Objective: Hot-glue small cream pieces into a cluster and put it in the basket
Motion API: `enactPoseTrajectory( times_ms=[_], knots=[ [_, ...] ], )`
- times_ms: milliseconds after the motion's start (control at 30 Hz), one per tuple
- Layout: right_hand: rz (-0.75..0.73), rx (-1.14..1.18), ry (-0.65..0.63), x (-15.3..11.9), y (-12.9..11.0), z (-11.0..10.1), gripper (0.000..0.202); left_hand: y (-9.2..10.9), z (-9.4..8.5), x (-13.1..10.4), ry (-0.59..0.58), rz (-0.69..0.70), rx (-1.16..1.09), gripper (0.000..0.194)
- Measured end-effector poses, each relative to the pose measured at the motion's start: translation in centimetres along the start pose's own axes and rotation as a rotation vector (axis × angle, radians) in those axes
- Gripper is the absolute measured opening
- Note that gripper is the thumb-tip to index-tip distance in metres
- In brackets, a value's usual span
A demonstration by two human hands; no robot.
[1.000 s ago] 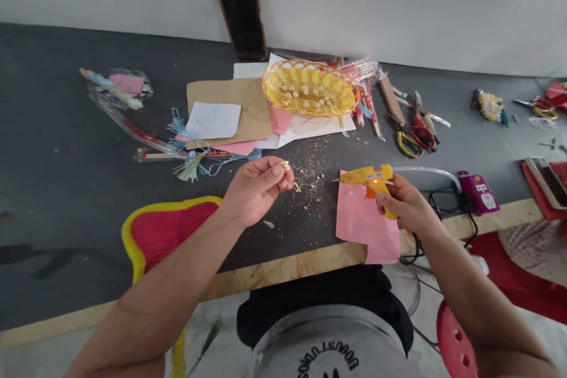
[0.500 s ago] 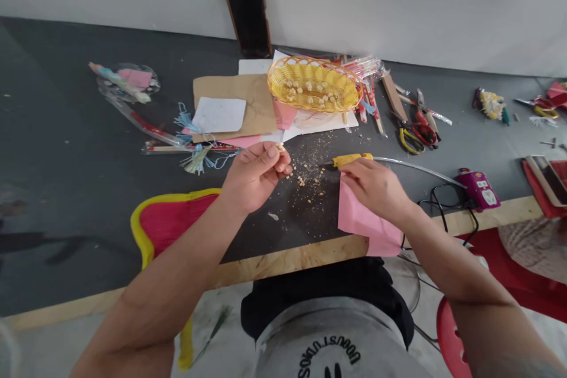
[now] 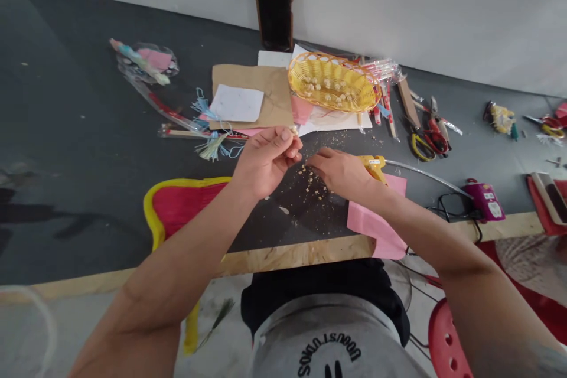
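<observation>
Between the thumb and fingertips of my left hand (image 3: 268, 159) is a small pale cluster (image 3: 293, 130), much like the flower-shaped pieces in the yellow woven basket (image 3: 305, 94). My right hand (image 3: 343, 172) reaches down to the scattered tan chips and crumbs (image 3: 315, 194) on the dark tabletop, its fingers bent together. Whatever its fingertips pinch is hidden. Behind the right wrist lies a yellow glue gun (image 3: 374, 162), apart from the fingers, over a pink sheet (image 3: 376, 221).
Brown paper (image 3: 274, 88) and a white card (image 3: 237, 103) lie left of the basket. Blue tassels (image 3: 204, 105) are beside them. Pliers (image 3: 436, 130) lie at right, near a purple box (image 3: 485, 199) with cables. A phone (image 3: 274, 0) leans on the wall.
My right hand has let go of the glue gun and moved left to the chips. The left hand still pinches the pale cluster. The whole view has shifted slightly.
</observation>
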State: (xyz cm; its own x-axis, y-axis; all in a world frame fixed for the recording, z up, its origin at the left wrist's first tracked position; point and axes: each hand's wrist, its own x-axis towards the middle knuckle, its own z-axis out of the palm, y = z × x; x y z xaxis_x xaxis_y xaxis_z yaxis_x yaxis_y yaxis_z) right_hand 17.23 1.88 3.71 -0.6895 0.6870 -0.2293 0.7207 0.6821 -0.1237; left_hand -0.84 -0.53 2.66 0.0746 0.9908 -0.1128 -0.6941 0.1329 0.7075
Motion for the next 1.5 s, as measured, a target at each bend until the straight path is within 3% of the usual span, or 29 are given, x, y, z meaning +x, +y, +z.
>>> enactPoseTrajectory(
  times_ms=[200,333,400,533,633,900,1167,1500],
  knots=[
    [-0.101,-0.032,0.055,3.0,0.3,1.5,0.026,-0.1,-0.1,-0.1,-0.047,0.018,-0.004,0.028],
    [-0.104,-0.023,0.119,2.7,0.7,1.4,0.02,-0.1,0.0,-0.3,-0.064,-0.009,0.02,0.03],
    [-0.119,0.071,0.264,1.4,1.2,0.9,0.018,-0.2,0.0,-0.5,-0.076,-0.031,0.043,0.03],
    [-0.135,0.433,0.695,-2.2,1.5,-0.3,0.012,-0.8,0.0,-0.7,-0.102,-0.092,0.103,0.03],
    [-0.075,0.643,0.834,-4.2,0.6,-0.5,0.007,-1.5,-0.1,-1.0,-0.119,-0.157,0.15,0.03],
    [-0.152,0.962,0.926,-4.1,-1.2,1.4,0.012,-2.0,0.3,-1.6,-0.164,-0.222,0.243,0.028],
    [-0.18,0.939,0.912,-4.1,-0.9,1.7,0.017,-2.0,-0.1,-1.6,-0.212,-0.217,0.308,0.028],
    [-0.222,0.975,0.908,-3.8,-0.8,2.2,0.02,-2.1,0.1,-1.7,-0.189,-0.246,0.278,0.029]
  ],
)
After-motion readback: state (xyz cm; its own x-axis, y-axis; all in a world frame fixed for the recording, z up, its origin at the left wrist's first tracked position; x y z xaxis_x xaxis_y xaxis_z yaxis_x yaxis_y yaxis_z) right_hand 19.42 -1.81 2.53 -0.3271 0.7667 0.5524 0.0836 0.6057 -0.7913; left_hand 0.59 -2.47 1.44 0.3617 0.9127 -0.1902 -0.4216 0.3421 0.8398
